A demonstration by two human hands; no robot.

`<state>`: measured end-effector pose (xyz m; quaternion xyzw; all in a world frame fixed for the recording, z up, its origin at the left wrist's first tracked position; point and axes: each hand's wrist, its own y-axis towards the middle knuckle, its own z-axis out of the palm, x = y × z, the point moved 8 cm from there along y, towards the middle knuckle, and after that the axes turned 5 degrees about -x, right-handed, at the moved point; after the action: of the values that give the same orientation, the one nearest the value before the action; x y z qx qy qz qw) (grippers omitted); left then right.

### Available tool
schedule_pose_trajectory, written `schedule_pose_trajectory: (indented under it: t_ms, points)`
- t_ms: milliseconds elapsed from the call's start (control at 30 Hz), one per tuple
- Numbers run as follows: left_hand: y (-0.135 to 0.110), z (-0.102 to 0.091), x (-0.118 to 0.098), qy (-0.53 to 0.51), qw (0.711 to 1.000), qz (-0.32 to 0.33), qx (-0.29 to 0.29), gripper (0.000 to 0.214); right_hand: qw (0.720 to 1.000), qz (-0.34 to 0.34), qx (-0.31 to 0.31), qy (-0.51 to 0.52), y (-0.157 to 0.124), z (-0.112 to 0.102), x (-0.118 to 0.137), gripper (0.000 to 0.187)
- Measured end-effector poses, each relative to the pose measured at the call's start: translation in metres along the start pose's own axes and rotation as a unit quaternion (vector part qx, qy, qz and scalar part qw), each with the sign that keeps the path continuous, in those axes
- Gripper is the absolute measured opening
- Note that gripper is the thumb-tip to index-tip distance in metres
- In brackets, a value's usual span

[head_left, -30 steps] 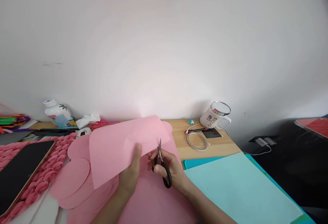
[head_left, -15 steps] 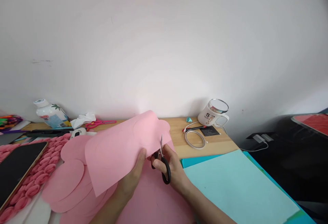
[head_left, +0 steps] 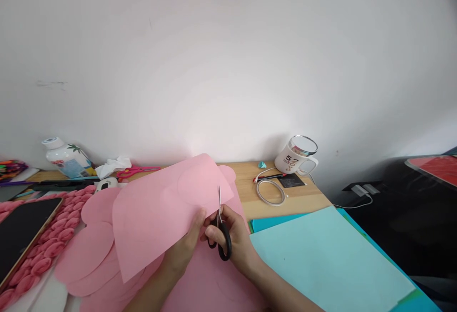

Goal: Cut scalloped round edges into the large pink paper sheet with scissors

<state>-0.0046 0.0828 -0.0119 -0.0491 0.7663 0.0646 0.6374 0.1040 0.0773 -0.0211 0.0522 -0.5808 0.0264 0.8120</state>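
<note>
Two hands, one pink sheet, one pair of black scissors, over the worktop (head_left: 246,176).
Left hand (head_left: 184,246) pinches the lower edge of the pink sheet (head_left: 153,216), thumb on top, other fingers mostly hidden beneath; right hand (head_left: 237,236) curls round the handles of the black scissors (head_left: 225,247), blades at the sheet's lower right edge, whether one passes under it hard to tell; rounded pink pieces (head_left: 84,250) at left overlap, count uncertain; one mug (head_left: 293,160), one bottle (head_left: 67,160), one pair of pink scissors (head_left: 134,172) behind; one phone (head_left: 26,228), cut off at left; pale blue sheet (head_left: 328,259) at right, lower part cut off.
</note>
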Motion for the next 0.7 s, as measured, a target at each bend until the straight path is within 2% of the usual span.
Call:
schedule_pose_trajectory:
  t_ms: [67, 167, 233, 333, 467, 533, 700]
  points:
    - [0.000, 0.001, 0.003, -0.003, 1.000, -0.013, 0.004, 0.039, 1.000, -0.008, 0.011, 0.000, -0.001, 0.002, 0.003, 0.033]
    - [0.000, -0.003, 0.000, -0.014, 0.999, 0.018, -0.028, 0.029, 0.999, -0.037, 0.002, 0.004, 0.000, 0.000, 0.012, 0.038]
    - [-0.002, -0.001, 0.000, -0.024, 0.999, 0.025, -0.017, 0.027, 0.999, -0.047, -0.003, 0.005, 0.001, -0.001, 0.016, 0.042]
    - [-0.004, 0.001, 0.003, -0.040, 0.999, 0.003, -0.008, 0.024, 0.999, -0.052, -0.010, -0.011, 0.002, -0.002, 0.019, 0.044]
    - [-0.005, 0.001, 0.005, -0.031, 0.999, 0.009, -0.008, 0.029, 0.997, -0.057, -0.034, -0.049, 0.000, -0.004, 0.019, 0.038]
    - [-0.004, 0.003, 0.005, -0.028, 0.999, 0.023, 0.005, 0.030, 0.996, -0.054, -0.041, -0.056, -0.001, -0.005, 0.018, 0.034]
    - [-0.004, 0.010, 0.008, -0.034, 0.998, 0.001, 0.055, 0.026, 0.998, -0.044, -0.041, -0.035, -0.001, -0.005, 0.015, 0.026]
